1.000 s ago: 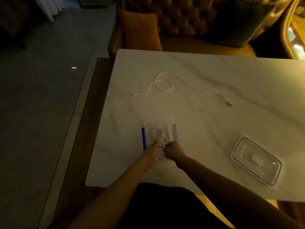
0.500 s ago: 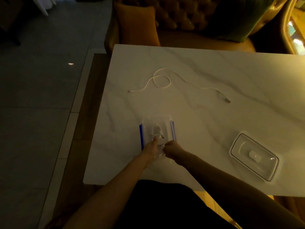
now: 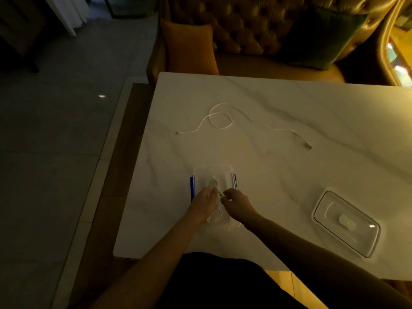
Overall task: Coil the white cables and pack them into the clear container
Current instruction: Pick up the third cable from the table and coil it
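Note:
The clear container with blue side clips stands near the table's front edge. A coiled white cable lies inside it. My left hand reaches into the container and grips the coil, with a plug end sticking out by its fingertips. My right hand is beside it over the container, fingers curled, pinching the cable near that plug. A second white cable lies loose farther back on the table, one loop in the middle and its ends spread left and right.
The container's clear lid lies upside up at the right front of the white marble table. A tufted sofa with an orange cushion stands behind the table. Floor drops away left of the table edge.
Both hands stay at the container with the coil. My right hand has shifted slightly right and back from the left hand. The loose cable and lid have not moved.

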